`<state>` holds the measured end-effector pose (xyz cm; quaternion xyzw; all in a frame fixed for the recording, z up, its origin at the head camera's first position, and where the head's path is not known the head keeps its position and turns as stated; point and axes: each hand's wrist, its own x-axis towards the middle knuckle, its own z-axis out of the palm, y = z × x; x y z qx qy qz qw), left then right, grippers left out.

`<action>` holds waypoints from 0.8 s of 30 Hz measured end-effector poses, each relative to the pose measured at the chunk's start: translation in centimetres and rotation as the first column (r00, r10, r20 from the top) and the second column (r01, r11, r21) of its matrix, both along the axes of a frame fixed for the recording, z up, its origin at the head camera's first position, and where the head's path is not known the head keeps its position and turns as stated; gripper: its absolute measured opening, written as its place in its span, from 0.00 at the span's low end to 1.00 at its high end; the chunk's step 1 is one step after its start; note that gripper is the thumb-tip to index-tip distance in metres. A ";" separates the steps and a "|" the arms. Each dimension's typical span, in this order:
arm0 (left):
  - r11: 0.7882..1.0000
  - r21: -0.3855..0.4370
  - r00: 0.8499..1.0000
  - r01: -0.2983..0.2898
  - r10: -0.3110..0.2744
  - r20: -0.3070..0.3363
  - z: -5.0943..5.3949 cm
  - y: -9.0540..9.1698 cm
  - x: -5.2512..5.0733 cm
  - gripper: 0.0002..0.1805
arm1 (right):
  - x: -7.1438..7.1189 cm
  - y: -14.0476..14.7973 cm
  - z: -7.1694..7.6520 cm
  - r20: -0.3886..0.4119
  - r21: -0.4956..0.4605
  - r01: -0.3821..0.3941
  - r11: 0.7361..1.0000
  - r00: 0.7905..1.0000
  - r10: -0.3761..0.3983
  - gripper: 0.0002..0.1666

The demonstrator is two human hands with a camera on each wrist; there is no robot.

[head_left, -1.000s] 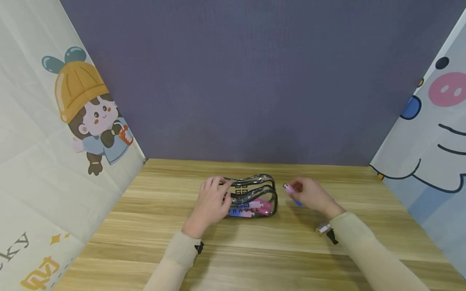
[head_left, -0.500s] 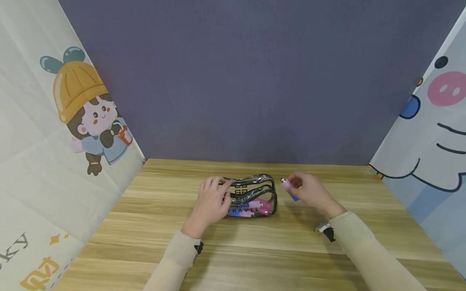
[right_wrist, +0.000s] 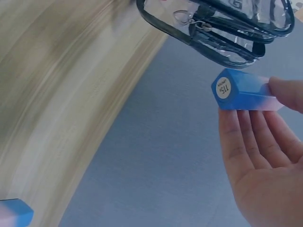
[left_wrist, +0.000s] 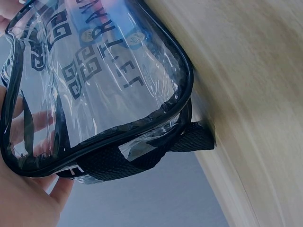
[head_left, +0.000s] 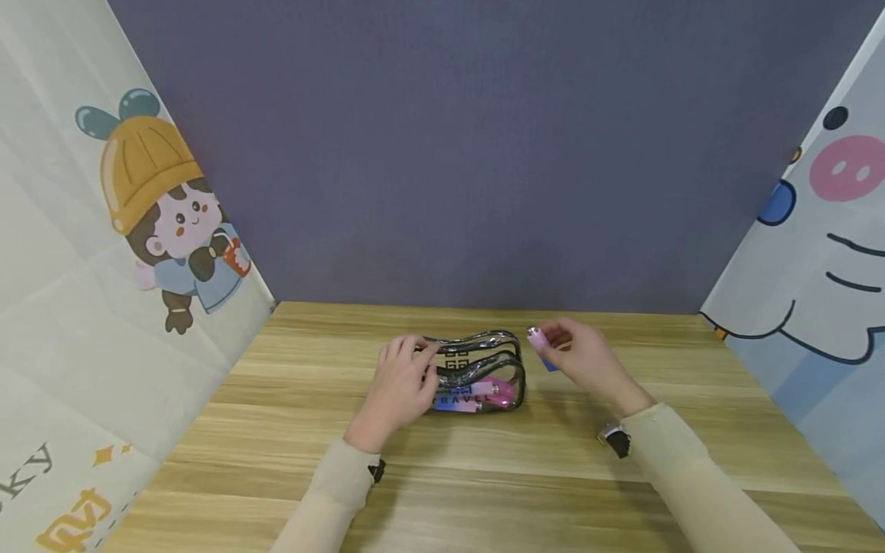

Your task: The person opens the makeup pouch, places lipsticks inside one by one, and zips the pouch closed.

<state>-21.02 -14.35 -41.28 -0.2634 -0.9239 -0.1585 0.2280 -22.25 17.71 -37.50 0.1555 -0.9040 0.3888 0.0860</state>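
Observation:
A clear plastic travel pouch with black piping and black lettering stands on the table, its top gaping. Several pink-and-blue tubes and a bright pink item show through its front. My left hand grips the pouch's left end; in the left wrist view some fingers show through the plastic. Just right of the pouch, my right hand pinches a pink-and-blue lipstick between thumb and fingers, above the table. Its silver end tilts up toward the left, and the blue six-sided end bears a round label.
Another pink-and-blue tube lies on the wooden table, seen at the right wrist view's corner. Behind the table rises a dark grey-blue panel. Cartoon-printed sheets flank it at left and right.
My right hand has lifted the lipstick and brought it slightly left, closer to the pouch's opening. The left hand and the pouch have stayed in place.

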 end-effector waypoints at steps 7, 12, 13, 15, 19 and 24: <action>1.000 -0.002 1.000 0.001 -0.001 0.010 0.0 0.0 0.0 0.24 | 0.3 -0.7 0.8 -0.050 -0.053 -0.003 0.999 0.999 0.000 0.18; 1.000 -0.002 1.000 -0.002 0.002 0.011 0.0 0.1 0.0 0.24 | 0.5 -1.1 1.3 -0.075 -0.075 0.002 0.997 0.997 -0.007 0.18; 1.000 -0.003 1.000 -0.002 0.002 0.013 0.0 0.1 0.0 0.24 | 0.6 -1.3 1.4 -0.076 -0.079 0.003 0.997 0.997 -0.009 0.19; 1.000 0.001 1.000 -0.001 0.001 0.015 0.0 0.0 0.0 0.24 | 0.8 -1.5 1.7 -0.077 -0.084 0.000 0.996 0.997 -0.007 0.19; 1.000 0.006 1.000 0.003 -0.003 0.024 0.0 0.0 0.0 0.24 | 0.9 -2.0 2.2 -0.083 -0.099 -0.018 0.995 0.996 0.009 0.18; 1.000 -0.002 1.000 0.010 -0.010 0.020 0.1 0.0 -0.2 0.24 | 0.9 -2.5 2.6 -0.100 -0.133 -0.024 0.991 0.995 0.011 0.18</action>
